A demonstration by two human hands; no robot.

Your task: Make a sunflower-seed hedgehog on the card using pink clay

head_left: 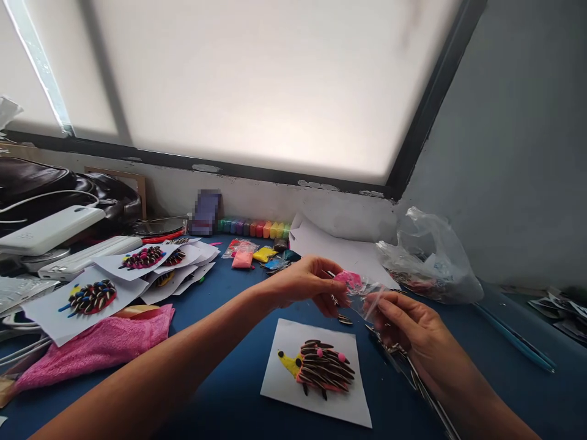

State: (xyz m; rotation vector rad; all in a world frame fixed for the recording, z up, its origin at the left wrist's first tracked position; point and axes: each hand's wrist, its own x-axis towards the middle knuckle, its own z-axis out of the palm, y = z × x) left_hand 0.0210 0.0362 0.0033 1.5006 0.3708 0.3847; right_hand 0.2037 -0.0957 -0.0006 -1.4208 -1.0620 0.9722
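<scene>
Between my two hands hangs a small clear plastic bag (362, 300) with a lump of bright pink clay (349, 279) at its left end. My left hand (316, 282) pinches the bag by the pink clay. Its open-looking edge is gripped by the fingertips of my right hand (408, 321). Below them, on a white paper square (316, 412), lies a hedgehog picture (321, 370) of striped sunflower seeds, with a yellow clay snout, black clay dots and pink clay balls among the seeds. A loose sunflower seed (345, 319) rests on the table under my left hand.
Finished-looking hedgehog cards (94, 299) are piled at the left beside a pink cloth (101, 345). Clay packets (243, 256) and a row of coloured clay (257, 228) sit at the back. A plastic bag (435, 269) and blue tweezers (518, 339) lie at the right.
</scene>
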